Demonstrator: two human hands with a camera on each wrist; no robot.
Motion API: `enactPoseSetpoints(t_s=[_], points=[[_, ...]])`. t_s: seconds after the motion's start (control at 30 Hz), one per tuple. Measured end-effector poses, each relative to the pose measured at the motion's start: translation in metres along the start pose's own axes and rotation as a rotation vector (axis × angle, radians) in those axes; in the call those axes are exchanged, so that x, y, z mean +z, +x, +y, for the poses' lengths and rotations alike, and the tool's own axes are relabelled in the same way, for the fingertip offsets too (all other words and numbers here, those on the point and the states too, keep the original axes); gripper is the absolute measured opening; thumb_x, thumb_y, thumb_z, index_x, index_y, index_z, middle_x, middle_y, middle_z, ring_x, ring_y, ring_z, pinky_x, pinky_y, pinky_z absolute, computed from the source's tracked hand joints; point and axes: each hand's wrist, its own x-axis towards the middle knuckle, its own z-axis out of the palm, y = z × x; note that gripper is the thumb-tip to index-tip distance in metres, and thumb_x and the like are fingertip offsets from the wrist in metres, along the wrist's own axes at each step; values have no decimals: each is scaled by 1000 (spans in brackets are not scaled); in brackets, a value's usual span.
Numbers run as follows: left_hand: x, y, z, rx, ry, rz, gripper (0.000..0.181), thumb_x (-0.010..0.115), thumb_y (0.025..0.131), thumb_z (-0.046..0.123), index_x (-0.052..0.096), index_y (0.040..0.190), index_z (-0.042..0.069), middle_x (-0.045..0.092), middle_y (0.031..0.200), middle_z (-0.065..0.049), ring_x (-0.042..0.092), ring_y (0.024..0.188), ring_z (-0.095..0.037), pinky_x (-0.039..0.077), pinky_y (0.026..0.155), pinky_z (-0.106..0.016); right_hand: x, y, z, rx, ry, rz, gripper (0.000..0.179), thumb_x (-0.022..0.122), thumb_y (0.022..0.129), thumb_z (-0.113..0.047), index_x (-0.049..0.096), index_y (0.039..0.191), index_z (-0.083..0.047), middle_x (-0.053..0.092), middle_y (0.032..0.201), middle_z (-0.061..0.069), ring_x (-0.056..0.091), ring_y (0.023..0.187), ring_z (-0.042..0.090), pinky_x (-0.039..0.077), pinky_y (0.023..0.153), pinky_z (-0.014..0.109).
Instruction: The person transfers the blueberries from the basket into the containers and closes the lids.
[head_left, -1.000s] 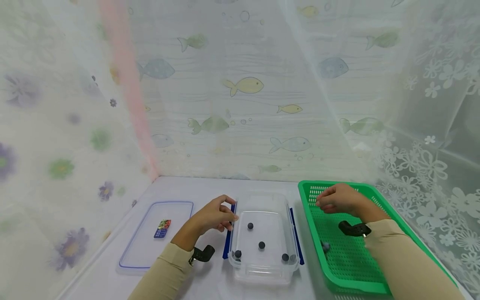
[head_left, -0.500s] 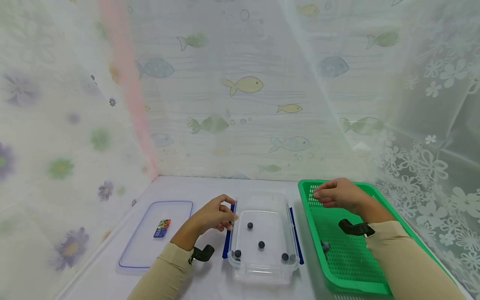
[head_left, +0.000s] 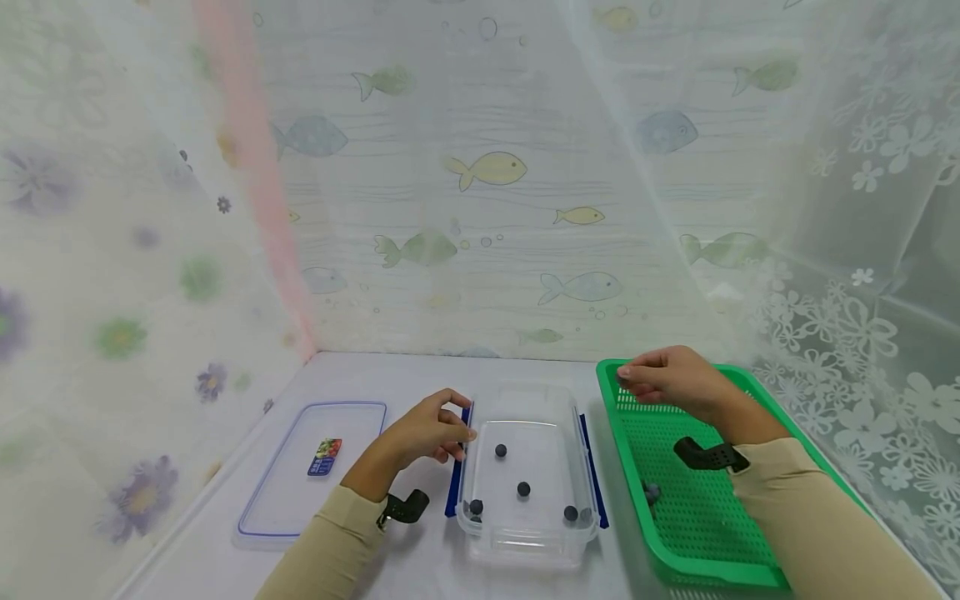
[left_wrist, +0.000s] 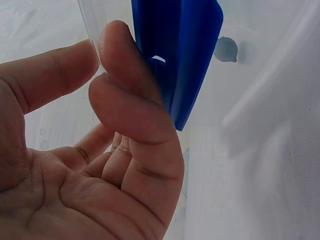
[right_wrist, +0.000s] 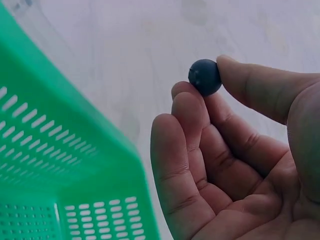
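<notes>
My right hand (head_left: 678,385) is raised over the back left part of the green basket (head_left: 651,533), pinching a blueberry (right_wrist: 204,77) between thumb and fingertips. At the left side of the clear plastic box (head_left: 525,546), my left hand (head_left: 429,432) holds the rim near the blue latch (left_wrist: 175,65). Its fingers curl beside that latch in the left wrist view. Several blueberries lie spread inside the box, one (head_left: 523,489) near the middle and another (head_left: 501,451) farther back. More blueberries (head_left: 652,493) sit by the basket's left wall.
A clear lid (head_left: 273,500) with a blue seal and a colourful label (head_left: 325,457) lies on the white table left of the box. The second blue latch (head_left: 592,471) hangs at the box's right side. Printed curtains (head_left: 480,208) enclose the table.
My right hand has risen and shifted slightly left toward the basket's back left corner, bringing the pinched blueberry into sight. The left hand stays in place at the box.
</notes>
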Motion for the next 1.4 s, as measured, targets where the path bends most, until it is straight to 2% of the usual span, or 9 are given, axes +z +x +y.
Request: enactPoseSetpoints(t_s=[0.2,0.37,0.67,0.87,1.1,1.4], points=[[0,-1,-1,-2,-1,-5,63,79,92,18,47,145,7,69,102,-13,72,69,-22,54,57,-28,11,-1,-14,-15,-27,-28,52,69,101,-30,60,136,6,70,127,18,71,110,25,59,96,41],[1,-2,-1,-10,-1,1,62,79,92,19,47,144,8,69,102,-12,72,69,-22,54,57,-27,21,1,-22,-32,-58,-11,47,69,101,-30,64,133,3,69,127,19,69,114,32,59,95,42],[1,-3,1,0,1,0,56,77,93,16,49,142,9,69,100,-12,71,68,-21,53,57,-28,38,7,-32,-36,-97,1,45,70,100,-35,67,130,-1,70,124,14,70,108,23,60,94,40],[1,-2,1,6,0,-3,59,77,93,17,48,143,8,69,100,-12,71,68,-21,53,56,-27,49,12,-36,-51,-77,-22,43,71,100,-33,69,128,-1,71,121,16,70,104,25,60,93,40],[1,-2,0,8,0,-4,60,78,92,17,48,143,7,69,100,-12,71,68,-20,54,56,-27,60,16,-39,-43,-69,-30,39,72,99,-32,71,124,-2,75,111,11,70,98,23,61,89,40],[1,-2,0,11,6,2,59,77,93,17,47,143,7,69,100,-12,71,68,-20,54,56,-27,67,18,-41,-25,-60,-36,39,73,98,-34,73,121,-3,73,116,15,71,97,23,61,89,40]])
